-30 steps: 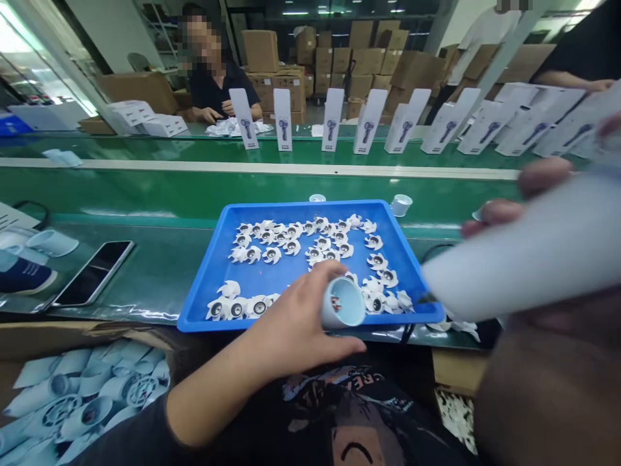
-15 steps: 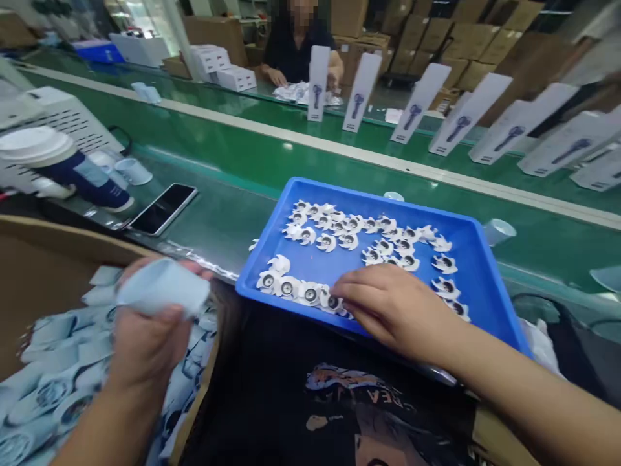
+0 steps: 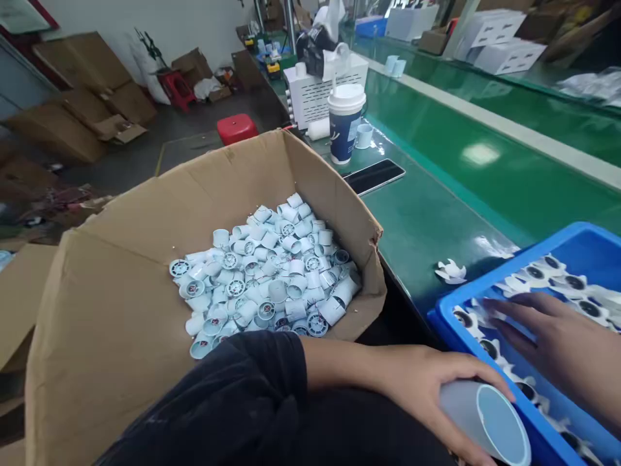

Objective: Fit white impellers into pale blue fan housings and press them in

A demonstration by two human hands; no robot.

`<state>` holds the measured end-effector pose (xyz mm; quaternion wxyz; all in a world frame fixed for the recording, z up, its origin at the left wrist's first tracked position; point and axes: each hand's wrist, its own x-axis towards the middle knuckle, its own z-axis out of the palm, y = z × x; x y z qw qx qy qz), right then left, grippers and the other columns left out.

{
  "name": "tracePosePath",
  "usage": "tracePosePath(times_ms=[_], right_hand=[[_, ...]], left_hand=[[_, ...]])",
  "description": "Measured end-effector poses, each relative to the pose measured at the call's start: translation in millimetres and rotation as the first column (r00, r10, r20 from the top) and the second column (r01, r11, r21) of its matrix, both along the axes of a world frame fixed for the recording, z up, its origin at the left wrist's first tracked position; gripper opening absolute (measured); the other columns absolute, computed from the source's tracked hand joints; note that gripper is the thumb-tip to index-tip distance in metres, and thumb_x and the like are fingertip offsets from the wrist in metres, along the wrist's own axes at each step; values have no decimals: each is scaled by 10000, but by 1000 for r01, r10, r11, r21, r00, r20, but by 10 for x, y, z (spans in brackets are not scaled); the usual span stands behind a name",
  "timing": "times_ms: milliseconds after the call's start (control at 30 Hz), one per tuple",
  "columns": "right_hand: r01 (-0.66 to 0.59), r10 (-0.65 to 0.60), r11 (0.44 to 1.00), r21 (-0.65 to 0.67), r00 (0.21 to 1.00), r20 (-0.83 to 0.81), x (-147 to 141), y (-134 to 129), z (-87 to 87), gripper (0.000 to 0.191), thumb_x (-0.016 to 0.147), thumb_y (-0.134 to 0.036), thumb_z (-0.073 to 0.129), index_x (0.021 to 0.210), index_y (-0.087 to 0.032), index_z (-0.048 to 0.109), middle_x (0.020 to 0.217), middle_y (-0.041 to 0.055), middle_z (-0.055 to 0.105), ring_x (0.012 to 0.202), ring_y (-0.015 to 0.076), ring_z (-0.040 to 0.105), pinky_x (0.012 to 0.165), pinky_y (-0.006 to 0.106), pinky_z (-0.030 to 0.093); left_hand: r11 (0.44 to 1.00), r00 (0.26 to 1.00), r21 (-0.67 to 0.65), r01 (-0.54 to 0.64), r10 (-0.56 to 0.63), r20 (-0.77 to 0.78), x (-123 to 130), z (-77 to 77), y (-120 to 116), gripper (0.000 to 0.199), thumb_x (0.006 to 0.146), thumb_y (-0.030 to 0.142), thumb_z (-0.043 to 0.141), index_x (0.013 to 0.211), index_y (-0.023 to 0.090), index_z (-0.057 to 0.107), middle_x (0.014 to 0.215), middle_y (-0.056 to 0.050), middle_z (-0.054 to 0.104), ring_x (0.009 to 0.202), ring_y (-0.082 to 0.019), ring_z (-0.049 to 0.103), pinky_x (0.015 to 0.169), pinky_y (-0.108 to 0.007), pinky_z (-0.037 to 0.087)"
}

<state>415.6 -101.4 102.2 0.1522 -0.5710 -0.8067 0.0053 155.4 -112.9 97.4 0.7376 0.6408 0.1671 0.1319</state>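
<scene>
At the lower right of the frame, a pale blue cup-shaped housing (image 3: 502, 424) is grasped in the left hand (image 3: 427, 382), its mouth turned toward the lower right. Half a second earlier, a housing was held over the carton by this hand; one is now positioned beside the blue tray (image 3: 594, 249), so that both hands are judged to be engaged at the same station. At the right edge, the right hand (image 3: 557, 343) is lowered over the white fan wheels (image 3: 536, 272) in the tray; whether a wheel is gripped cannot be told. The view has been swung leftward, and the cardboard carton (image 3: 111, 304) is now shown mid-frame, with similar parts (image 3: 279, 291) heaped inside. Left of the tray, a loose fan wheel (image 3: 451, 272) is laid on the green bench (image 3: 417, 220). Farther up, a phone (image 3: 376, 176) and a lidded paper cup (image 3: 345, 129) are placed; a red stool (image 3: 237, 128) is seen beyond the carton.
</scene>
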Motion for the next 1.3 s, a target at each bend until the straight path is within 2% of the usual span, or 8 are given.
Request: tracePosePath(times_ms=[267, 367, 500, 667, 867, 1067, 1167, 1300], right_hand=[[-320, 279, 934, 161, 931, 236, -210, 162, 179, 259, 894, -322, 400, 765, -237, 609, 643, 62, 595, 425, 206, 541, 351, 339, 363], [-231, 191, 954, 192, 960, 207, -230, 192, 274, 240, 812, -337, 422, 674, -239, 591, 517, 54, 556, 366, 222, 495, 348, 352, 297], [17, -30, 984, 178, 997, 71, -293, -215, 764, 227, 906, -400, 485, 895, -241, 648, 775, 46, 709, 505, 209, 624, 380, 321, 447], [198, -169, 980, 3, 847, -503, -712, -859, 1269, 128, 934, -273, 556, 1045, -256, 617, 928, 2, 697, 786, 123, 682, 630, 178, 558], [354, -339, 935, -23, 873, -352, -892, -1128, 1214, 163, 875, -155, 582, 996, -226, 664, 986, 46, 630, 869, 203, 595, 753, 375, 505], [420, -404, 905, -68, 800, -444, -807, -1162, 1130, 190, 747, -82, 735, 838, -249, 726, 853, 31, 548, 782, 169, 565, 674, 302, 458], [432, -410, 899, -77, 766, -494, -738, -1168, 1125, 140, 764, -96, 734, 789, -233, 718, 863, 35, 542, 812, 178, 566, 712, 334, 480], [436, -404, 897, -77, 738, -541, -497, -1465, 1146, 150, 862, -199, 673, 934, -316, 731, 1195, 55, 571, 1077, 256, 583, 921, 503, 502]], left_hand=[[983, 963, -34, 182, -171, 207, -105, 84, 206, 651, 742, 304, 759, 1348, 177, 556, 1109, -39, 613, 1143, -261, 620, 1013, -317, 468], [976, 951, -38, 214, -199, 238, -189, 190, 288, 786, 660, 283, 823, 1369, 183, 498, 991, -34, 630, 902, -219, 679, 839, -291, 549], [972, 976, 229, -46, -5, 216, -255, 391, 354, 765, 554, 281, 926, 1221, 215, 557, 1001, -42, 680, 896, -214, 678, 884, -309, 541], [706, 977, 675, -214, 144, 160, -70, 639, 421, 572, 674, 344, 862, 1166, 231, 595, 1220, -67, 672, 1118, -263, 631, 1025, -390, 463], [406, 982, 895, -186, 37, 187, 324, 762, 300, 350, 792, 265, 647, 1120, 199, 547, 1044, -35, 695, 948, -213, 665, 865, -351, 504], [98, 934, 929, -358, 30, 357, 483, 727, 154, 296, 929, 283, 499, 1195, 153, 487, 1029, -72, 690, 970, -201, 661, 938, -325, 496], [46, 923, 922, -385, 34, 384, 575, 750, 80, 295, 929, 264, 498, 1201, 150, 485, 1031, -79, 684, 983, -202, 656, 972, -325, 484], [161, 953, 948, -276, -87, 292, 790, 911, 130, 342, 890, 297, 583, 1210, 206, 505, 1110, -73, 661, 1040, -215, 636, 961, -352, 502]])
